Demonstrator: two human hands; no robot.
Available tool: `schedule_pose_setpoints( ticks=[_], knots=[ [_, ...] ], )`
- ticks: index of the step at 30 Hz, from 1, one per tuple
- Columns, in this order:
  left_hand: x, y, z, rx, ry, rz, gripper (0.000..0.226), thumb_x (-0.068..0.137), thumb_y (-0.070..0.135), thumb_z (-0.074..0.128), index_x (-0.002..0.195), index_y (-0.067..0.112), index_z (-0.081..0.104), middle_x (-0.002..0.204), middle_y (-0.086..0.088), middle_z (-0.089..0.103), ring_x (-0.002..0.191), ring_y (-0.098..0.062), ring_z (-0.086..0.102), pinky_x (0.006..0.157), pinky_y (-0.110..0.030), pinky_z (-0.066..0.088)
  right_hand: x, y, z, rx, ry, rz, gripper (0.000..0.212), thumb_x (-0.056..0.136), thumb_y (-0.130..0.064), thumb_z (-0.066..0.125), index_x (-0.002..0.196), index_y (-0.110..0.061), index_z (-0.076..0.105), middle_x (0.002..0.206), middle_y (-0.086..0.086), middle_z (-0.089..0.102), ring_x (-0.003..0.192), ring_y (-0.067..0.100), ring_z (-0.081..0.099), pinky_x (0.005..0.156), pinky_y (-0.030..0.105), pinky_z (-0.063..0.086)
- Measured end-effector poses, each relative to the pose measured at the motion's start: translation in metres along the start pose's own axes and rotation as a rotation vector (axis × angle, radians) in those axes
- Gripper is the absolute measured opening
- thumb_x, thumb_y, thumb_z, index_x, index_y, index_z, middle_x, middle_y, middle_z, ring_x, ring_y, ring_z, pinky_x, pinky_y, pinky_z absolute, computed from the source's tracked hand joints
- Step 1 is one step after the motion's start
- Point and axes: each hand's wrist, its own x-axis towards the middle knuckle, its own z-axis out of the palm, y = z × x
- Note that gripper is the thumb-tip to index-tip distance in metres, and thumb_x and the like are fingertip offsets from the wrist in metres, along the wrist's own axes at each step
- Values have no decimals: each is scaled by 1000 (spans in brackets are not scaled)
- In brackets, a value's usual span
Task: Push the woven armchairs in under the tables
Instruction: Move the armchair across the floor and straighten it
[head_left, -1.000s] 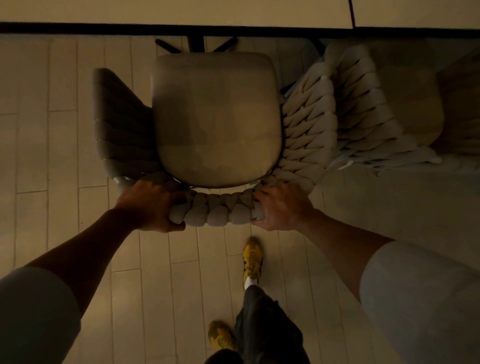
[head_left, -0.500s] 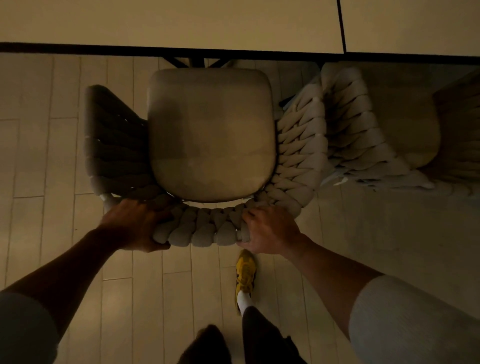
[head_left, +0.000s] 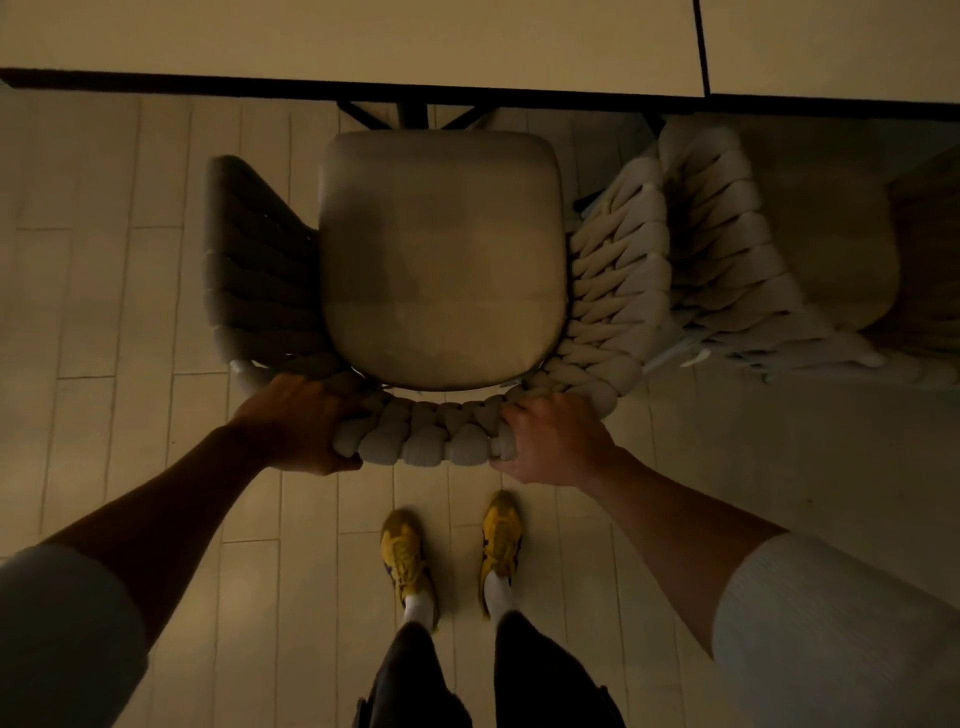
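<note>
A woven armchair (head_left: 441, 260) with thick beige braided arms and a tan seat cushion stands below me, its front edge just short of the pale table (head_left: 337, 41) with a dark rim. My left hand (head_left: 298, 423) grips the braided backrest at its left end. My right hand (head_left: 553, 441) grips the same backrest at its right end. Both thumbs wrap under the rope. The chair's legs are hidden beneath the seat.
A second woven armchair (head_left: 753, 249) stands close on the right, its arm touching the first chair's arm, partly under a second tabletop (head_left: 831, 47). Dark table legs (head_left: 410, 111) show ahead of the seat. My yellow shoes (head_left: 452, 551) stand on the pale plank floor.
The chair sits about the same short distance from the table edge. My trailing foot has come up, so both feet stand side by side behind the backrest. Both hands keep their grip.
</note>
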Motion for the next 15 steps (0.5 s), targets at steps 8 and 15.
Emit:
schedule_pose_setpoints(
  ticks=[8, 15],
  knots=[
    [-14, 23, -3, -153, -4, -178, 53, 79, 62, 69, 126, 39, 61, 117, 11, 70, 102, -11, 66, 90, -33, 56, -2, -1, -13, 75, -165, 109, 55, 66, -64, 64, 105, -25, 70, 101, -2, 73, 90, 26, 69, 70, 34, 55],
    [-64, 71, -49, -273, 16, -235, 61, 94, 52, 62, 145, 20, 50, 143, -2, 56, 129, -22, 54, 109, -34, 40, -12, -21, -65, 99, -477, 180, 56, 88, -51, 58, 130, -13, 53, 134, 11, 59, 120, 33, 56, 95, 41, 46]
  ],
)
